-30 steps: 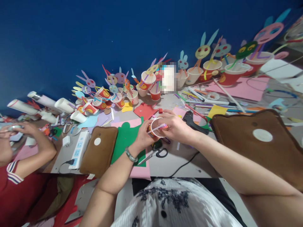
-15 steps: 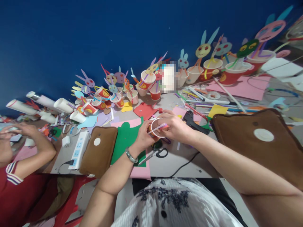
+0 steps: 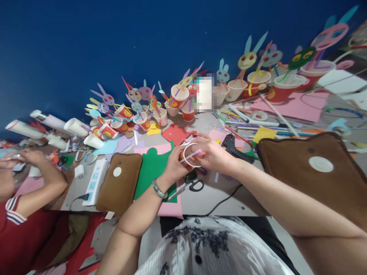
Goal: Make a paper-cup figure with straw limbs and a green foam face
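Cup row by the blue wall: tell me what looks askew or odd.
The plain white cup beside the light-blue paper looks tipped over, whereas the small red cup further right stands upright. Beside that red cup, a pixelated patch hides whatever is there.

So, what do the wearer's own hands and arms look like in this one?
The left hand and right hand are both ungloved. A rounded, grey-green bangle circles the left wrist; nothing shows on the right wrist. No sleeve is visible on either arm. Below them is a white garment with dark floral patterning.
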Motion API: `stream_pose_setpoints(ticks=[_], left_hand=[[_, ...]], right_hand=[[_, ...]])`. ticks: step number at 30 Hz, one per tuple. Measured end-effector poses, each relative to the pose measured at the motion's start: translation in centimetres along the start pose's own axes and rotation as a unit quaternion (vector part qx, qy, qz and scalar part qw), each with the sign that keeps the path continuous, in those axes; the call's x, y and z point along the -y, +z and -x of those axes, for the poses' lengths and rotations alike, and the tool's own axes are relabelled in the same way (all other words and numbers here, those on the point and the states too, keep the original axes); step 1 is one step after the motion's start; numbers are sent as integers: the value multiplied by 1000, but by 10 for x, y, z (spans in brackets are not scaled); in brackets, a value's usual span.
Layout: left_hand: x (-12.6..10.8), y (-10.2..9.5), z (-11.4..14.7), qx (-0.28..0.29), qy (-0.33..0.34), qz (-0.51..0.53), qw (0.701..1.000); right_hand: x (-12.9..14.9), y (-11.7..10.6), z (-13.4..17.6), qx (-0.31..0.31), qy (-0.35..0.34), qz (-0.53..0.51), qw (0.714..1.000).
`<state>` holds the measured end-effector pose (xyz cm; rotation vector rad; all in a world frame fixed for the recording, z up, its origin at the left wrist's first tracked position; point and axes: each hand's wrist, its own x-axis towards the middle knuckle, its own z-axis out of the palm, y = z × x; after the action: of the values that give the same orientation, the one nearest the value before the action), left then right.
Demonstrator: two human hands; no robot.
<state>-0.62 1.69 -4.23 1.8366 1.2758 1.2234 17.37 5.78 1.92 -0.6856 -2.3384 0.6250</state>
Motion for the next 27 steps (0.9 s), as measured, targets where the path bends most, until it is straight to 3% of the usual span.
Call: stream_pose_setpoints(ticks=[6, 11, 14, 16, 19, 22, 27], left_hand=[[1, -5, -3, 11, -42, 57, 997], [11, -5, -6, -20, -126, 245, 961], [13, -7, -8, -42, -151, 294, 943], [10, -9, -9, -60, -150, 292, 943], [-1, -14, -8, -72, -100, 235, 964], [-11, -19, -6, -79, 6, 115, 990], [-20, -25, -3, -77, 144, 17, 986]], right_hand=[[2, -4, 0, -62, 6, -26, 998], [-2, -6, 1, -134, 99, -56, 984], [-4, -2, 1, -186, 149, -96, 966], [-5, 1, 0, -216, 173, -175, 945], [-6, 4, -3, -252, 213, -296, 896], [-9, 4, -5, -265, 247, -381, 851], [-19, 3, -7, -184, 278, -489, 806]])
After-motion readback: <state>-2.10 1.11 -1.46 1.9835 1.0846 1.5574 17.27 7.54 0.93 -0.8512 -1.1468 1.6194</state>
